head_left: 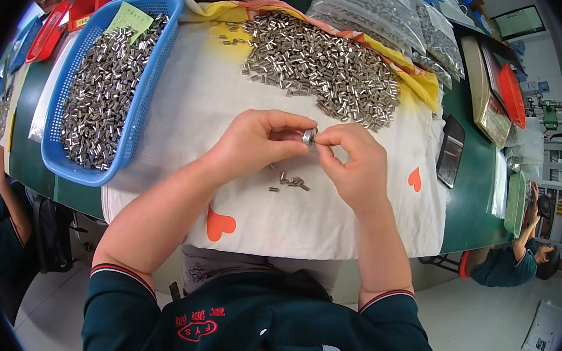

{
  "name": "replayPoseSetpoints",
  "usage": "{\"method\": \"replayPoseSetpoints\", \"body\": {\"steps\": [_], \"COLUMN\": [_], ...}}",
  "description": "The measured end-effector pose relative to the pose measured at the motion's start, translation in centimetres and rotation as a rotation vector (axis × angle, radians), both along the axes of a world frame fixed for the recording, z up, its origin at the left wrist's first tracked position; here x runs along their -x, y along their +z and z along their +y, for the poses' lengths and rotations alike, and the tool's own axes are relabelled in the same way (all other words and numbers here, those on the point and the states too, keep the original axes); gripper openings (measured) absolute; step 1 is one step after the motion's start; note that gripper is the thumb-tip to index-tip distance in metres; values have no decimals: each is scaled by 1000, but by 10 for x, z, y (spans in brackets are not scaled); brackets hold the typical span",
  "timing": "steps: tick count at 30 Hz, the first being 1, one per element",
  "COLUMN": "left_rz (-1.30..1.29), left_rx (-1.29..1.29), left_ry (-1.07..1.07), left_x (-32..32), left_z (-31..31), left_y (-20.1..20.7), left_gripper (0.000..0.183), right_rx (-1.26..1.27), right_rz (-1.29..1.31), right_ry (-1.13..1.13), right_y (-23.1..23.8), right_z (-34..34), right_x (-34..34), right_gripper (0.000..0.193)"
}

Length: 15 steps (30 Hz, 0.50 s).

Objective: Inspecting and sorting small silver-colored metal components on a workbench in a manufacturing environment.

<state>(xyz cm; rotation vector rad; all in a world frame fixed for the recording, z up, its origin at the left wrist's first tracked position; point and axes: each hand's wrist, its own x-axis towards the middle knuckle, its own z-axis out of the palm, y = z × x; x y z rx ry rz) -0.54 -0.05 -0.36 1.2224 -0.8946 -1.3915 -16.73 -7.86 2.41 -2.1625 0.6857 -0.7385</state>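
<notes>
Over the middle of a white cloth (187, 100), my two hands meet at a small shiny metal ring-like part (308, 137). The thumb and fingers of my left hand (247, 142) grip it from the left. From the right, my right hand (357, 165) has its thumb and forefinger pinched together at the part's edge; whether a smaller piece sits between those tips is hidden. Just below the hands lie several loose small metal cylinders (298, 183). Beyond them spreads a large heap of similar short metal cylinders (324, 65).
A blue perforated basket (75, 173) of metal cylinders, with a yellow-green note (129, 20), stands at left. Clear bags of metal parts (369, 9) line the back. A dark phone (451, 151) lies at right on the green table (461, 221). Other people sit at both sides.
</notes>
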Motion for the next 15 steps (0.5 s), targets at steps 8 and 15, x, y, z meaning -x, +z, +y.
{"method": "replayPoseSetpoints", "body": {"steps": [8,15], "left_rz": [-53,-31], "left_rx": [-33,-14], "left_ry": [-10,-104], "left_x": [0,0], "left_z": [1,1], "left_y": [5,0], "left_gripper": [31,32], "right_rx": [71,-333], "right_rz": [38,143], "right_ry": [8,15], "right_y": [1,3], "right_z": [2,-10], "right_x": [1,6], "right_gripper": [10,11]}}
